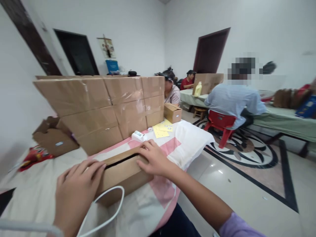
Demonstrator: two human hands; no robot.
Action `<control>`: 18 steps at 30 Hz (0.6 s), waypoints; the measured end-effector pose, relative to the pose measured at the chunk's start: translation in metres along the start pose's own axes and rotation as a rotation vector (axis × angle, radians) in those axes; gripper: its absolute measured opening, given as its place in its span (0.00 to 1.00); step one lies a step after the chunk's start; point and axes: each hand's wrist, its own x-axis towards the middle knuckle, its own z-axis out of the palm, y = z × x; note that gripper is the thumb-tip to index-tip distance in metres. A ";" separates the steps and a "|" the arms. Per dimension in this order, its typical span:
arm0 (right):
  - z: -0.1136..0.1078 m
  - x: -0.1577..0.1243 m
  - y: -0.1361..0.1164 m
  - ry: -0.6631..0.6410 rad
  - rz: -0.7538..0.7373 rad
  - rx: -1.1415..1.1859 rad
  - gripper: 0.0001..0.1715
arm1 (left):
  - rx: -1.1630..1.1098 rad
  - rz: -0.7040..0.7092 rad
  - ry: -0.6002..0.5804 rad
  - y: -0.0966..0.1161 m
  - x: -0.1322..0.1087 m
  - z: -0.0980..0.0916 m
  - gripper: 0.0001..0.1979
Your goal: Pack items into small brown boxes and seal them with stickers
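A long brown cardboard box [123, 174] lies on the table in front of me. Its two top flaps almost meet, leaving a dark narrow gap along the middle. My left hand [76, 187] grips the box's near-left end, fingers bent over the top by the gap. At the opposite end, my right hand [153, 158] curls its fingers over the top edge and the flaps. A white cable [122, 197] loops in front of the box, near my left wrist. Beyond the box lie a small white bottle-like item [139, 136] and yellow sheets [161, 129].
A wall of stacked, taped cartons [103, 105] stands behind the box. An open carton [56, 140] and a red packet [37, 157] are to the left, a small carton [172, 113] at the far right corner. One person sits on a red chair [221, 123]; others sit farther back.
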 end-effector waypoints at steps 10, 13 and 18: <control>0.022 -0.012 -0.014 0.162 0.075 -0.030 0.11 | 0.348 0.075 -0.097 0.022 -0.011 -0.014 0.11; 0.027 -0.015 -0.015 0.158 0.083 0.000 0.12 | 0.395 0.097 -0.128 0.025 -0.013 -0.016 0.12; 0.035 -0.020 -0.017 0.237 0.080 0.059 0.15 | 0.451 0.165 -0.160 0.030 -0.015 -0.020 0.13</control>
